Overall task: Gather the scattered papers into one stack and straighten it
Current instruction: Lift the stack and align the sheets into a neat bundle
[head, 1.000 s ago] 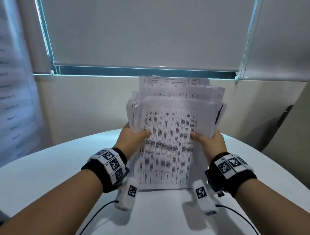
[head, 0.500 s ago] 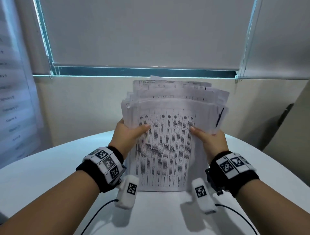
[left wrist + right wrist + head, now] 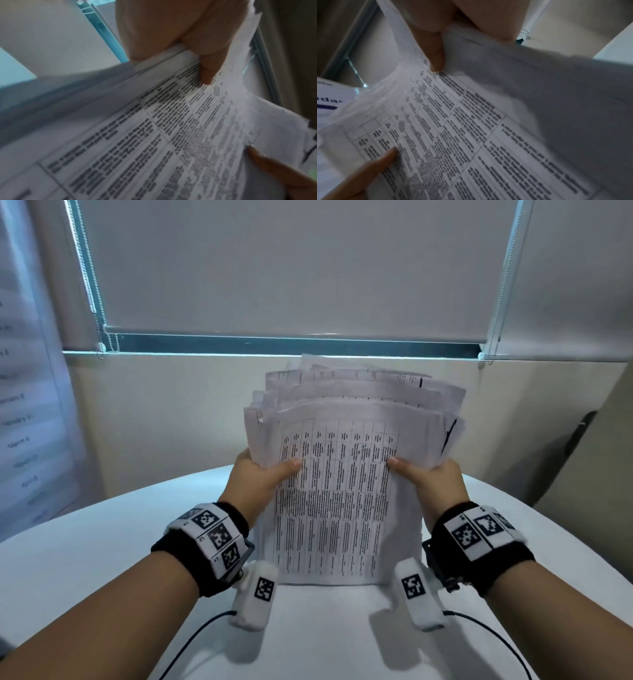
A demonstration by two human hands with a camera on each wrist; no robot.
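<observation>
Since a moment ago the upright sheaf of printed white papers (image 3: 337,491) shifted slightly on the round white table (image 3: 102,542); left hand (image 3: 255,481) and right hand (image 3: 433,484) pinch its sides — loosen, tap the bottom edge to level the ragged tops.

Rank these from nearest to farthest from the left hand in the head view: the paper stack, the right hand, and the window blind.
1. Paper stack: gripped by the left hand at its left edge.
2. Right hand: across the stack, gripping its right edge.
3. Window blind: on the back wall, beyond the table.

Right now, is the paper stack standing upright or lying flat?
Upright: the paper stack stands on its bottom edge on the white table, left hand and right hand gripping its sides.
</observation>
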